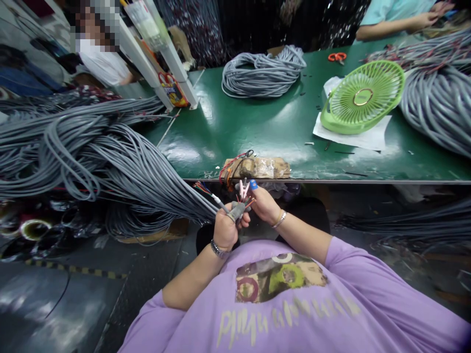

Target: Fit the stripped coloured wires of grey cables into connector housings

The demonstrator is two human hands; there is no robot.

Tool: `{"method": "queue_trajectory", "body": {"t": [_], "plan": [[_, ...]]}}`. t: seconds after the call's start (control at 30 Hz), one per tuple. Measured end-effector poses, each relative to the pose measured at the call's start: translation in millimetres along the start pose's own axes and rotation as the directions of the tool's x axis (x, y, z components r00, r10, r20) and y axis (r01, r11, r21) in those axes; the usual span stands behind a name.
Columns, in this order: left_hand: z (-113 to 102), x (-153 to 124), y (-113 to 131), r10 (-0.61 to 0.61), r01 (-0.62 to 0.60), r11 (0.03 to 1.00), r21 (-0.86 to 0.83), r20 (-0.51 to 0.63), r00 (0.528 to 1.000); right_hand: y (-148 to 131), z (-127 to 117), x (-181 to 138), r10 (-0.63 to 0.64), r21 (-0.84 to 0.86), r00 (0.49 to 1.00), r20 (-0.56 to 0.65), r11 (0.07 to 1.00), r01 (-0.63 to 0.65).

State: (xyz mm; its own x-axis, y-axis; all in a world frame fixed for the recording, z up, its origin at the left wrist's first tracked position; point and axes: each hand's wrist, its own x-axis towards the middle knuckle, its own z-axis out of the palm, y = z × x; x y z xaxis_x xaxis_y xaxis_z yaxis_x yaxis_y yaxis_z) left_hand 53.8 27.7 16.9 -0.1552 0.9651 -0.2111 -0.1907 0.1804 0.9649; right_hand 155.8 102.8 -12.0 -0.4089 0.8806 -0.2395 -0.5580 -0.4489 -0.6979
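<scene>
My left hand (226, 228) is closed around a grey cable (224, 208), with a grey covering (236, 212) over its thumb area. Beyond the fist, one stripped end fans out into thin coloured wires (202, 187). More bare-ended wires (250, 201) stick out between my two hands. My right hand (265, 205) is curled beside these wires, a blue finger cover (253, 184) on one raised digit. A small pink V-shaped tool (244, 190) stands next to that digit. What my right fingertips grip is hidden.
Just ahead, a wooden block (257, 168) sits on the green table's (206, 142) front edge. Grey cable bundles lie at left (121, 152), back (263, 73) and right (441, 103). A green fan (362, 98) and orange-handled scissors (337, 58) are to the right. Co-workers sit beyond.
</scene>
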Motion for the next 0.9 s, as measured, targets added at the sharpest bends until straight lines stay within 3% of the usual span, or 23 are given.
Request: {"method": "queue_trajectory", "body": {"t": [0.2,0.4,0.67,0.9], "plan": [[2.7,2.4,-3.1,0.004,-0.004,1.0,0.0,-0.012,1.0,-1.8,0.7,7.3,0.159,0.09,0.983,0.096,0.982,-0.168],[2.7,3.7,-4.9,-0.011,0.012,1.0,0.028,-0.027,1.0,0.1,1.4,12.4,0.173,0.145,0.981,0.084,0.972,-0.184],[3.4,3.1,-4.2,-0.045,0.046,0.999,0.026,-0.025,0.999,-4.0,9.1,7.4,0.234,0.181,0.972,-0.017,0.957,-0.228],[0.0,-6.3,-5.0,0.023,-0.024,0.998,0.059,0.007,1.0,-8.0,6.3,2.1,0.251,0.241,0.966,0.06,0.936,-0.258]]}}
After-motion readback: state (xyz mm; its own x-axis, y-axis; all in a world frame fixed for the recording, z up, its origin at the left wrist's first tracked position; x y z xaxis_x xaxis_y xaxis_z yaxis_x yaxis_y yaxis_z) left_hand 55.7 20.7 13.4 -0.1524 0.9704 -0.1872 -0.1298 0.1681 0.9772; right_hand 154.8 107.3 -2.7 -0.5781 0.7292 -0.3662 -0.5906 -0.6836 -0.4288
